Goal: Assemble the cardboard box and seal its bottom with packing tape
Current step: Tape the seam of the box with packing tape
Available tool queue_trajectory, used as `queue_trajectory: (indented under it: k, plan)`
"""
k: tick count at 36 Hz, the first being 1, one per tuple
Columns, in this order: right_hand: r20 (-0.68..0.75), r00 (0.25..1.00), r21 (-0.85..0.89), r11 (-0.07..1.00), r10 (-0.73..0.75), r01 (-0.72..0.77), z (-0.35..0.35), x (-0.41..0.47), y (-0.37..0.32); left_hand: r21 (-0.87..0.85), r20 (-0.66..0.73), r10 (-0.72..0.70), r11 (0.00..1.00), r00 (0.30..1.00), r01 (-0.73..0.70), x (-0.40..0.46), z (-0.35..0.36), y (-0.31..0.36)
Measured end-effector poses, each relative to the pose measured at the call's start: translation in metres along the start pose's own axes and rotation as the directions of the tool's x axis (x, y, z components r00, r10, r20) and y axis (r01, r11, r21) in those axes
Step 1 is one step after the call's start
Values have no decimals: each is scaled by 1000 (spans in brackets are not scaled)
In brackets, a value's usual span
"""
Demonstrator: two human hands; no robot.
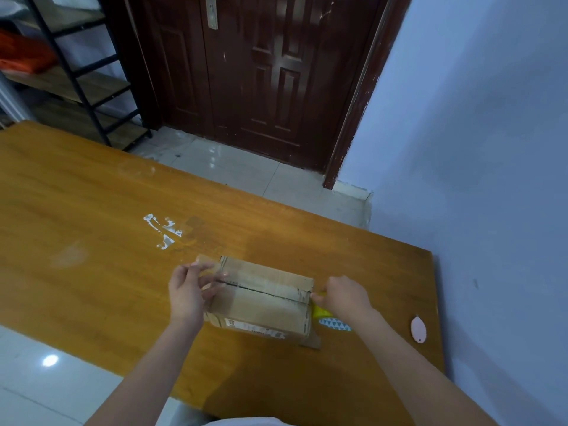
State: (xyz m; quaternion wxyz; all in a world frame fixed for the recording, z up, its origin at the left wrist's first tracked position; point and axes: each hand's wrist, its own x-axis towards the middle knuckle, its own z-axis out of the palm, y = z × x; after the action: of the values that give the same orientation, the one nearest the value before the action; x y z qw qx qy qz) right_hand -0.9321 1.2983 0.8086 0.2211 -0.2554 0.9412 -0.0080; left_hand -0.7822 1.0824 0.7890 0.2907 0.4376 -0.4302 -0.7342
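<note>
Cardboard box [261,299]: one, brown, lying on the worktop [92,226] toward its near right part, flaps folded shut on top with the centre seam running left to right. Printed label on its near side wall; a loose flap shows at the near right bottom corner.

Packing tape [212,272]: clear strip laid along the seam, its free end reaching past the box's left edge.

Left hand [187,290]: at the box's left end, fingers pinched on the free end of the tape, palm against the box's left wall.

Right hand [347,298]: at the box's right end, closed around a yellow tape dispenser [321,311], which touches the box's right top edge.

Patterned item [335,324]: white with teal triangles, flat on the worktop just beside the box, partly hidden under the right wrist; kind cannot be told.

Pink oval object [418,329]: on the worktop near its right edge, well apart from the box.

White tape residue [164,230]: stuck to the worktop, far left of the box.

Surroundings: dark brown door [261,72] beyond the worktop; black-framed shelf [70,72] at far left; pale wall [491,149] on the right.
</note>
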Motion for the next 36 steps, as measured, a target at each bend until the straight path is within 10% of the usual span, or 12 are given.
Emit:
queue_trajectory:
  k: [22, 36]
  plan:
    - [132, 980, 86, 983, 150, -162, 0, 0, -6, 524, 18, 186, 835, 982, -167, 14, -24, -8]
    - [158, 936, 113, 936, 314, -333, 9, -9, -42, 524, 136, 65, 842, 989, -128, 52, -36, 11]
